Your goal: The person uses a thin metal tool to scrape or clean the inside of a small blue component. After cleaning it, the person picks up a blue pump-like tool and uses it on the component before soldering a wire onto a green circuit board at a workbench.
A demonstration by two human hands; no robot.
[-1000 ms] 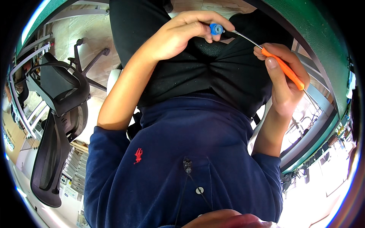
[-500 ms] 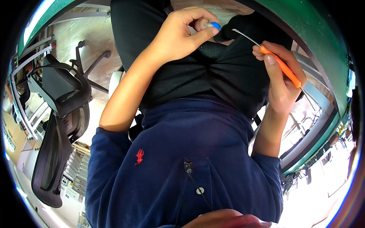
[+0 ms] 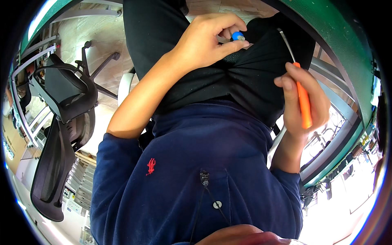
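While the navy shirt [image 3: 183, 143] filled the lower middle of the view, a small dark clip [image 3: 204, 178] and a pale button [image 3: 217, 205] sat on its front, with a red emblem [image 3: 151, 166] off to their left. Beyond it, the right hand [image 3: 317, 104] was partly curled, its thumb and fingers closed around the orange handle of a thin metal-shanked tool [image 3: 302, 96], whose tip pointed up and away from the body. The left hand [image 3: 202, 43] was bent into a loose curl, thumb and fingers nearly meeting on a small blue piece [image 3: 237, 36] with a pale end. That piece was above the lap, left of the tool's tip and apart from it. Below both hands lay the black trousers [image 3: 196, 87]. Farther off, a green table edge [image 3: 330, 36] curved along the right, and a black office chair [image 3: 65, 87] stood at the left on the pale floor [image 3: 104, 32].
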